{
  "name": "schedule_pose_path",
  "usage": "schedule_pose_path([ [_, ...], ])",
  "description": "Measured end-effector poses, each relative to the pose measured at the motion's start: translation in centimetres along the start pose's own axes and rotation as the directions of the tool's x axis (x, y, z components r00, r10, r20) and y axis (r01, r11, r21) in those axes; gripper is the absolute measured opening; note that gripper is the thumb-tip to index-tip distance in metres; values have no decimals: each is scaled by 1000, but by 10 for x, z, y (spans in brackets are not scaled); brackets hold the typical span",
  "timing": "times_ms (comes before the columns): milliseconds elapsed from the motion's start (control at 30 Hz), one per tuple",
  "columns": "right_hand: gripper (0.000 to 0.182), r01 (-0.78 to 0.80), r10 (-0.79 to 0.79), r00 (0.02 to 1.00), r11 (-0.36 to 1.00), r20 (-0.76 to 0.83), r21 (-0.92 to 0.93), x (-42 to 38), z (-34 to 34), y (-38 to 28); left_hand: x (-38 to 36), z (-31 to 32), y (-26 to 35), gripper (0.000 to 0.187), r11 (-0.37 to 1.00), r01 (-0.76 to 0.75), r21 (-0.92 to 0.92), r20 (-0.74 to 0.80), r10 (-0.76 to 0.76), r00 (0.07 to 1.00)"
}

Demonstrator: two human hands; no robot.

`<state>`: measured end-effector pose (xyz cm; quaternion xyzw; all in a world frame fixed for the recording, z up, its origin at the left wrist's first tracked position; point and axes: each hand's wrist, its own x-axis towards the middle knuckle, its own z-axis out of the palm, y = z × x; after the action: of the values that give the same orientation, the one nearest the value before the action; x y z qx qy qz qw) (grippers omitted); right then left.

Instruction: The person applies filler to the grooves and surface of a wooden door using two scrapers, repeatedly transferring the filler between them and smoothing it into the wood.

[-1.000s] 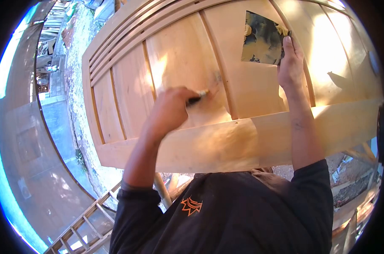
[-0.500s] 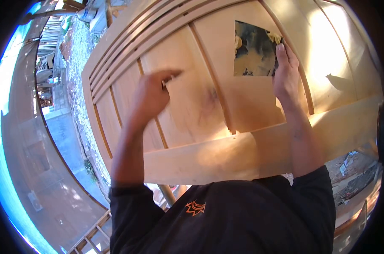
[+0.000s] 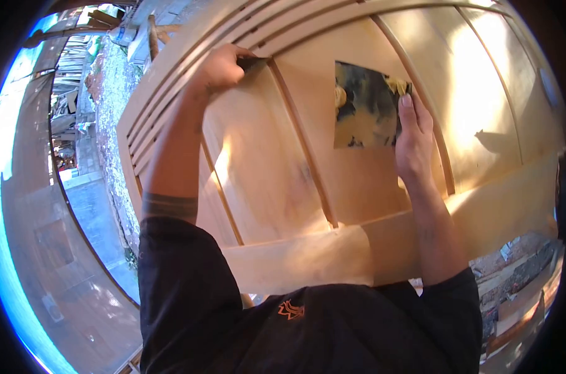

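Observation:
A large wooden panel (image 3: 258,168) with raised slats and dark grooves lies in front of me. My left hand (image 3: 220,70) is closed around a thin dark blade, like a putty scraper (image 3: 253,63), close to the panel's upper slats at the top of a groove. Most of the scraper is hidden by my fingers. Over the panel's middle, my right hand (image 3: 412,134) grips the right edge of a dark square plate (image 3: 364,112), thumb on top. Tan putty (image 3: 398,85) sits in lumps near the plate's edges and is smeared across its face.
Along the panel's near side runs a broad plain rail (image 3: 308,252). A second flat brown board (image 3: 52,218) stands at the left. Between them is a rough strip of ground (image 3: 116,124). Wood scraps (image 3: 513,280) lie below at the right.
My left hand has moved up and away with the scraper, from mid-panel to the slats. My right hand and the plate appear slightly lower and further left in view.

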<state>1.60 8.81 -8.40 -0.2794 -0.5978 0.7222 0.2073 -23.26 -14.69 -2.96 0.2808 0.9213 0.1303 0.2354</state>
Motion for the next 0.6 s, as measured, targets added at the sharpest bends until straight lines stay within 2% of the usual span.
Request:
schedule_pose_path([
  [33, 38, 64, -68, 996, 994, -51, -85, -2, 0, 4, -8, -2, 15, 40, 996, 65, -65, 40, -63, 997],
  [100, 36, 79, -78, 997, 994, 15, -73, -3, -4, 2, -28, -1, 37, 36, 983, 150, -103, 146, -134, 980],
  [167, 35, 114, -110, 992, 991, 54, -74, 0, -5, 2, -53, 18, 41, 34, 1000, -9, -2, 104, 9, 995],
  [233, 34, 166, -161, 985, 982, 60, -91, 1, -5, 6, -91, 46, 60, 44, 999, 38, -29, 76, -35, 996],
  [300, 33, 127, -123, 987, 991, 104, -32, 3, -6, 10, -134, 67, 92, 42, 998, 48, 29, 23, -48, 999],
  [367, 34, 133, -138, 981, 990, 135, 44, 6, -6, 15, -169, 87, 114, 51, 999, 48, -15, 13, -48, 999],
  [433, 29, 76, -97, 982, 988, 160, 136, 6, -7, 18, -198, 103, 136, 48, 998, 68, -11, 10, -68, 998],
  [500, 37, 19, -64, 979, 974, 191, 227, 7, -9, 20, -224, 119, 155, 44, 993, 100, -69, -8, -101, 995],
  [567, 38, -46, 13, 982, 985, 189, 169, 7, -11, 22, -245, 130, 168, 42, 995, 81, -64, -6, -82, 997],
  [600, 36, -31, 6, 985, 989, 172, 142, 6, -10, 21, -254, 133, 174, 42, 993, 92, -68, 17, -91, 996],
])
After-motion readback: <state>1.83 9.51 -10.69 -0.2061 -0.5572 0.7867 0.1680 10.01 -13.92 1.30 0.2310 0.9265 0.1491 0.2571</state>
